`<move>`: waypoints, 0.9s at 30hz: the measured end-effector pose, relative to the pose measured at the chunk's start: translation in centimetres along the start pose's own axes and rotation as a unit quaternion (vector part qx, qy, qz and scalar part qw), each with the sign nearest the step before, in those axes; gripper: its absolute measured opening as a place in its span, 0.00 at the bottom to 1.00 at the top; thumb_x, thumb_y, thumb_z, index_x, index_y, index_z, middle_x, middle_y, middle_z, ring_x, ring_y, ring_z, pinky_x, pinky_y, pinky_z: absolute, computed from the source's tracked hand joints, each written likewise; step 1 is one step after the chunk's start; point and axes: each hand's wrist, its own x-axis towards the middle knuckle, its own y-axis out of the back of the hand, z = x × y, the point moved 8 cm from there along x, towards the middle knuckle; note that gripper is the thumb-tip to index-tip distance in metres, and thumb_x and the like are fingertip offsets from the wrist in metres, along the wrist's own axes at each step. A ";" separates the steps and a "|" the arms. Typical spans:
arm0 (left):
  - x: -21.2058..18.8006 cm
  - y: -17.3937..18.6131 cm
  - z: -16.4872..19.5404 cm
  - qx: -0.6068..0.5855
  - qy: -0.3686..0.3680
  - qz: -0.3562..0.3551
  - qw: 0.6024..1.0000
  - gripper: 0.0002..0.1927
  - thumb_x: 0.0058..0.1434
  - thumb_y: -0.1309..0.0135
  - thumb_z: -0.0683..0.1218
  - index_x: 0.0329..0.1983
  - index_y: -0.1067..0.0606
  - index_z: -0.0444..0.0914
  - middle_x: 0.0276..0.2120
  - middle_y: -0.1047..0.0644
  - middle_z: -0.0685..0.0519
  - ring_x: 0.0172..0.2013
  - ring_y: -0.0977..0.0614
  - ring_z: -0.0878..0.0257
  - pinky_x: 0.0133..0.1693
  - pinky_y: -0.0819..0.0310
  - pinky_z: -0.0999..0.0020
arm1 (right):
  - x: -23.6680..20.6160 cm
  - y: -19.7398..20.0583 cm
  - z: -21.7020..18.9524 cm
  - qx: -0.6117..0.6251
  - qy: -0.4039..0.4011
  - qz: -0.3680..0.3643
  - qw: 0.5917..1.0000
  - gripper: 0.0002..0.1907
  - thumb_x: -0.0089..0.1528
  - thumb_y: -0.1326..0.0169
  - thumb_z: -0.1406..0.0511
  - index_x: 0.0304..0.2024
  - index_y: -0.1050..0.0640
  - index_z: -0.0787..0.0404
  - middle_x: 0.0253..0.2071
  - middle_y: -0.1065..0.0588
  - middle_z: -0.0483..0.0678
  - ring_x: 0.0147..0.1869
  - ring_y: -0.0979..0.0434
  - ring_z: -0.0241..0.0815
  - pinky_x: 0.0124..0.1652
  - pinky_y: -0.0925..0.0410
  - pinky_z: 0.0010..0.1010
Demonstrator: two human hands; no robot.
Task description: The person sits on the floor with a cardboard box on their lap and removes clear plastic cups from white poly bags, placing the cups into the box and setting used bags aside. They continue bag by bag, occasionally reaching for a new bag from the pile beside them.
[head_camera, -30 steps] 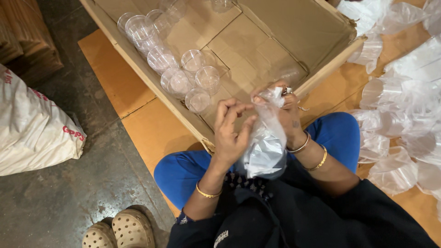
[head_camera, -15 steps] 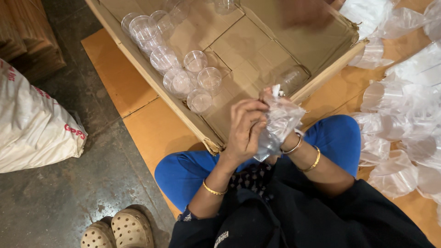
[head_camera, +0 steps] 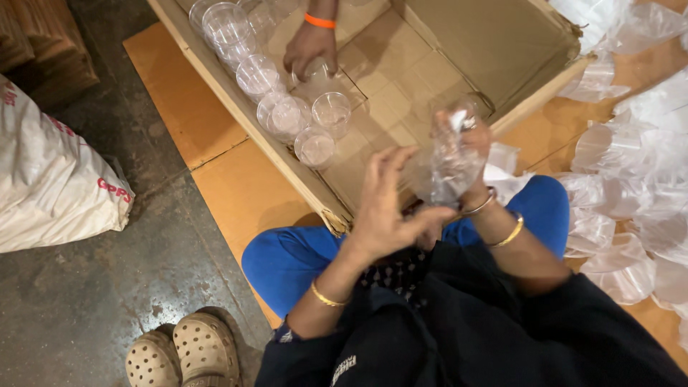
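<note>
I sit over a large open cardboard box (head_camera: 430, 64). My right hand (head_camera: 469, 140) grips a clear plastic cup inside its thin plastic wrap (head_camera: 444, 168), held above the box's near edge. My left hand (head_camera: 387, 204) is just left of it with fingers spread, fingertips close to the wrap. Several clear plastic cups (head_camera: 287, 115) stand in the box's left part. Another person's hand (head_camera: 309, 50), with an orange wristband, reaches in from the far side and rests on a cup there.
Many crumpled clear plastic wraps (head_camera: 631, 186) pile up on the right. A white woven sack (head_camera: 50, 179) lies at the left on the concrete floor. Flat cardboard sheets (head_camera: 229, 186) lie under the box. A pair of beige clogs (head_camera: 179, 355) sits at the bottom left.
My hands have lifted the wrapped cup up and to the right, and my left hand has come off it with fingers spread. Another person's hand has come into the box.
</note>
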 end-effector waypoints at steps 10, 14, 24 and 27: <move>-1.9 -2.2 -6.3 -0.236 0.116 -0.007 0.965 0.06 0.72 0.50 0.43 0.48 0.31 0.37 0.36 0.26 0.54 0.40 0.22 0.65 0.57 0.33 0.58 | -2.2 -6.5 -2.1 -0.020 -0.129 -0.018 0.991 0.18 0.70 0.51 0.55 0.30 0.28 0.57 0.29 0.27 0.41 0.31 0.30 0.30 0.32 0.34 0.23; -3.9 -2.7 -10.0 -0.396 0.323 -0.072 0.857 0.09 0.72 0.46 0.43 0.51 0.32 0.39 0.27 0.31 0.57 0.26 0.30 0.72 0.29 0.37 0.76 | -2.1 -7.2 -0.3 -0.053 -0.207 -0.063 0.975 0.21 0.71 0.51 0.54 0.26 0.29 0.56 0.22 0.32 0.38 0.25 0.38 0.28 0.26 0.43 0.22; -4.3 6.8 -13.5 -0.493 0.378 -0.059 0.781 0.12 0.60 0.43 0.33 0.42 0.31 0.38 0.25 0.27 0.60 0.24 0.29 0.73 0.26 0.40 0.76 | -3.1 -7.1 -0.2 -0.214 -0.326 -0.263 0.883 0.16 0.57 0.36 0.68 0.18 0.27 0.55 0.20 0.30 0.36 0.26 0.35 0.26 0.25 0.42 0.24; -4.1 9.0 -14.8 -0.443 0.373 -0.093 0.810 0.17 0.54 0.43 0.30 0.41 0.31 0.39 0.25 0.28 0.61 0.24 0.29 0.74 0.25 0.41 0.77 | -1.4 -8.4 -0.3 -0.204 -0.314 -0.310 0.874 0.21 0.59 0.36 0.68 0.17 0.33 0.56 0.17 0.36 0.39 0.22 0.40 0.30 0.23 0.47 0.26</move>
